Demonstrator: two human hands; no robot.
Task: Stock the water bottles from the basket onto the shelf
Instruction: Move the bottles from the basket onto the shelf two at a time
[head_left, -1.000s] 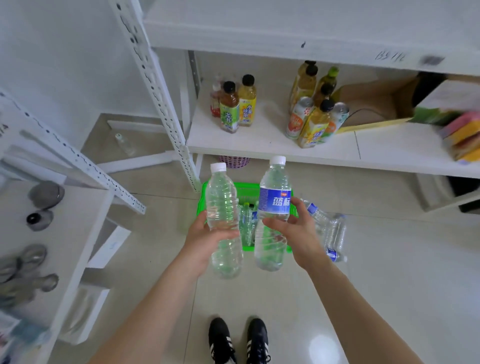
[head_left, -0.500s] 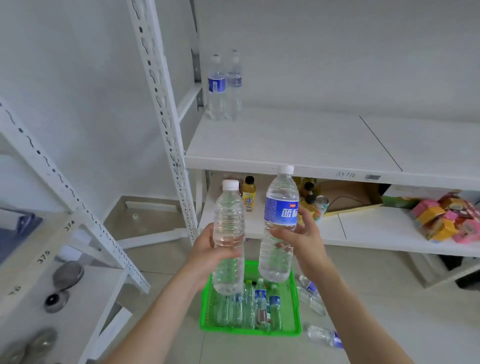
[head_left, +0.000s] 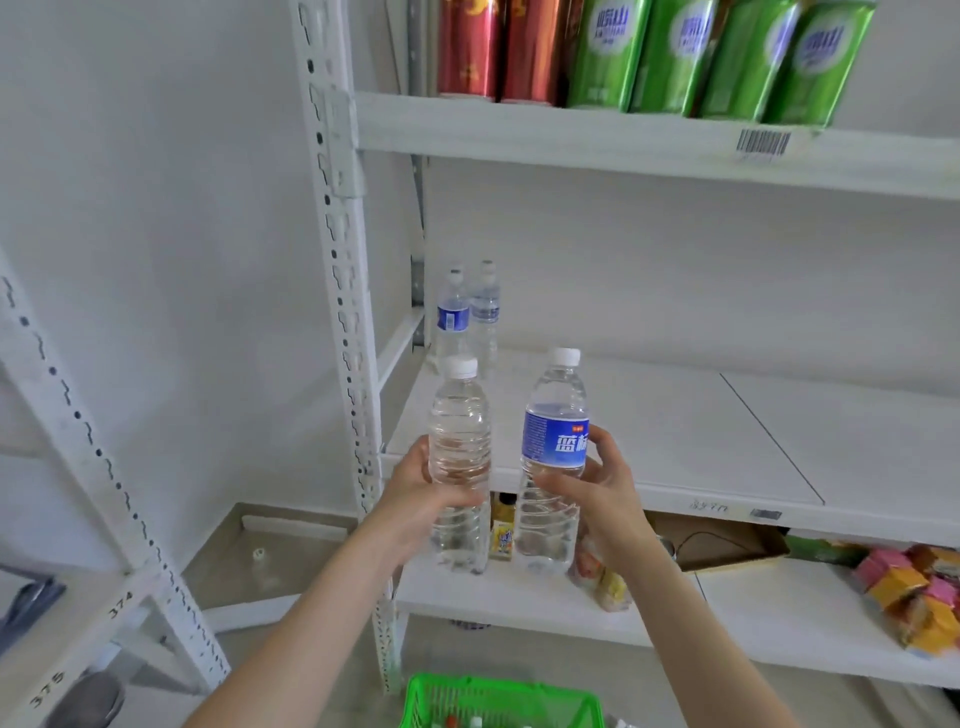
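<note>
My left hand (head_left: 415, 493) grips an unlabelled clear water bottle (head_left: 460, 441) upright around its middle. My right hand (head_left: 602, 488) grips a blue-labelled water bottle (head_left: 555, 441) the same way. Both bottles are held in front of the front edge of the white middle shelf (head_left: 675, 426). Two water bottles (head_left: 467, 317) stand at that shelf's back left corner. The green basket (head_left: 498, 699) shows at the bottom edge, on the floor below my arms.
Red and green cans (head_left: 649, 52) line the top shelf. The lower shelf (head_left: 519, 597) holds drink bottles, a cardboard box (head_left: 727, 543) and coloured packets (head_left: 914, 592). A perforated white upright (head_left: 343, 312) stands left of the bottles. Another rack (head_left: 78, 597) is at far left.
Both hands have lifted the two bottles from above the basket up to the level of the middle shelf. The view has tilted upward, bringing the top shelf's cans into sight.
</note>
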